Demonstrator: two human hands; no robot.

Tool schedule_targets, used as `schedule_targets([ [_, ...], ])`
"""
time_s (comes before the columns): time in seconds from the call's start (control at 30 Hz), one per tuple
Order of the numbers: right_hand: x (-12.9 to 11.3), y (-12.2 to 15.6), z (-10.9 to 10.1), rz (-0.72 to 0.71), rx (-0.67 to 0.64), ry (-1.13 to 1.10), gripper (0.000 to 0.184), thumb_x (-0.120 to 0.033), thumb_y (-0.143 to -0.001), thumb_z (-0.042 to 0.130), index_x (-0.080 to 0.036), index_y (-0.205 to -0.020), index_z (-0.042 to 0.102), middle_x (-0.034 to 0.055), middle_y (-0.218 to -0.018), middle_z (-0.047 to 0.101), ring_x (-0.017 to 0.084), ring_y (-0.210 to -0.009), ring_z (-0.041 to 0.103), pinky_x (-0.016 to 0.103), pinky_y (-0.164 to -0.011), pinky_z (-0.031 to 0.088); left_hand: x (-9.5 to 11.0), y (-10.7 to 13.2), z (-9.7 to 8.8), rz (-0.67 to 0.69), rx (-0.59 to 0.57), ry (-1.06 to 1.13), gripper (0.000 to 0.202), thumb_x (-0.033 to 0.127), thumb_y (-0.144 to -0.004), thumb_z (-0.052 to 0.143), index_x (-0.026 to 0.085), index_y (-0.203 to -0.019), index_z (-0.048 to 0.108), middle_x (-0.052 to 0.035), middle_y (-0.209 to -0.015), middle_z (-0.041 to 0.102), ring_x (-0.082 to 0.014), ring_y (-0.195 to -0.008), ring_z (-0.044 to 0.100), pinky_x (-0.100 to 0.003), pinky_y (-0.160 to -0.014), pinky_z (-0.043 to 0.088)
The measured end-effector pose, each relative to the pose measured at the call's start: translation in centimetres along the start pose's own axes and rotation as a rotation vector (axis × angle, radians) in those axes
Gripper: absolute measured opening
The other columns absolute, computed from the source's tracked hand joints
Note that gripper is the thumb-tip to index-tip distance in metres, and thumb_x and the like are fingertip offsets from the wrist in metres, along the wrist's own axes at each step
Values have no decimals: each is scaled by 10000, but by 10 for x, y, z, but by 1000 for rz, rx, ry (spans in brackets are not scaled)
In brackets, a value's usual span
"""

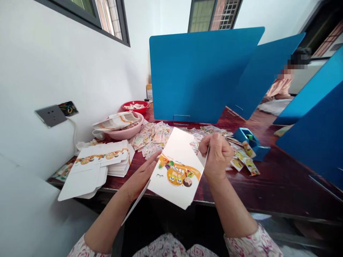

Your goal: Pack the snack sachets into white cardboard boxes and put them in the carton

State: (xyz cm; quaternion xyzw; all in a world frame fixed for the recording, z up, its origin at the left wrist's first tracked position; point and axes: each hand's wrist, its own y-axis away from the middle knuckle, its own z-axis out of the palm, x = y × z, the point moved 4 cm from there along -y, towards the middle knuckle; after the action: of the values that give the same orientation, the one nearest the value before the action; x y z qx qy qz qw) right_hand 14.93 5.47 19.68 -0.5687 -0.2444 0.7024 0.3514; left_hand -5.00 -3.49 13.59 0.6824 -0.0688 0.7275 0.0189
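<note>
A white printed carton blank [177, 171], partly folded, with an orange band and cartoon faces, is held up over the table's front edge. My right hand [217, 156] pinches its upper right edge. My left hand [142, 175] holds its left side, fingers flat against the card, with a second panel angling down behind it. Below and to the left lies a stack of flat printed blanks [104, 160]. Many small printed sachets [152, 137] are scattered beyond my hands on the dark red wooden table [270, 185].
A pink basin [125, 128] holding sachets and a red bowl [135, 106] stand by the white wall. A blue holder [249, 142] sits to the right. Blue divider panels [200, 75] rise behind the table. A seated person [280, 87] is beyond them.
</note>
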Motion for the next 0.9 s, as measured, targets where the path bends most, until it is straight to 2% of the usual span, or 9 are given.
schedule_targets([
  [0.1, -1, 0, 8, -71, -41, 122, 363, -387, -997, 531, -216, -705, 661, -36, -558, 539, 103, -501, 490, 272, -513, 394, 5, 2, 6, -91, -100, 129, 796, 792, -899, 351, 281, -1498, 468, -113, -1313, 697, -387, -1265, 620, -555, -976, 562],
  [0.17, -4, -2, 14, -140, -77, 200, 247, -342, -981, 556, -231, -827, 713, -21, -669, 648, 114, -581, 580, 273, -565, 465, 14, 4, 2, -60, -56, 139, 864, 830, -881, 283, 247, -1483, 490, -123, -1371, 658, -397, -1346, 546, -564, -1037, 524],
  [0.3, -14, -10, 25, -313, -85, 291, 198, -249, -956, 574, -261, -1089, 720, 18, -953, 767, 130, -681, 666, 283, -633, 549, 54, 23, -13, 306, 438, -385, 617, 594, -972, 456, 299, -1513, 420, -68, -1561, 477, -328, -1436, 447, -532, -1186, 384],
  [0.37, -23, -11, 33, -387, -95, 332, 289, -201, -959, 545, -278, -1197, 691, 32, -1051, 772, 133, -684, 680, 284, -643, 568, 76, 37, -3, 541, 611, -774, 566, 444, -950, 589, 332, -1486, 445, -57, -1525, 511, -302, -1390, 489, -512, -1176, 392],
  [0.5, -50, -1, 54, -535, -214, 281, 443, -124, -953, 497, -301, -1345, 601, 38, -1113, 763, 144, -743, 707, 275, -688, 590, 88, 40, 31, 849, 547, -1213, 529, 355, -898, 683, 261, -1397, 535, -103, -1295, 666, -300, -1168, 610, -488, -1020, 503],
  [0.63, -68, 15, 61, -645, -406, 146, 503, -87, -943, 484, -267, -1410, 527, 12, -937, 751, 142, -730, 688, 281, -691, 594, 81, 29, 29, 856, 516, -1167, 88, 282, -922, 651, 204, -952, 677, -70, -950, 719, -242, -909, 624, -411, -829, 543],
  [0.73, -63, 13, 41, -579, -324, 187, 416, -103, -948, 479, -265, -1307, 613, 35, -1000, 739, 185, -936, 697, 370, -839, 589, 78, 31, 11, 822, 545, -1109, 148, 195, -926, 641, 201, -780, 621, -31, -850, 677, -195, -867, 609, -357, -814, 524],
  [0.83, -40, 2, 10, -323, -75, 246, 348, -176, -983, 482, -274, -1271, 652, 50, -1116, 728, 206, -1090, 671, 441, -986, 529, 77, 40, -6, 844, 657, -1091, 184, 159, -916, 654, 193, -750, 582, -39, -930, 671, -185, -922, 612, -341, -842, 510],
  [0.9, -21, -1, 1, -135, -74, 237, 318, -264, -1001, 497, -274, -1276, 657, 57, -1160, 724, 211, -1117, 668, 455, -1017, 513, 76, 44, -11, 882, 697, -1051, 244, 139, -907, 663, 191, -707, 533, -36, -963, 669, -175, -934, 619, -326, -846, 509],
])
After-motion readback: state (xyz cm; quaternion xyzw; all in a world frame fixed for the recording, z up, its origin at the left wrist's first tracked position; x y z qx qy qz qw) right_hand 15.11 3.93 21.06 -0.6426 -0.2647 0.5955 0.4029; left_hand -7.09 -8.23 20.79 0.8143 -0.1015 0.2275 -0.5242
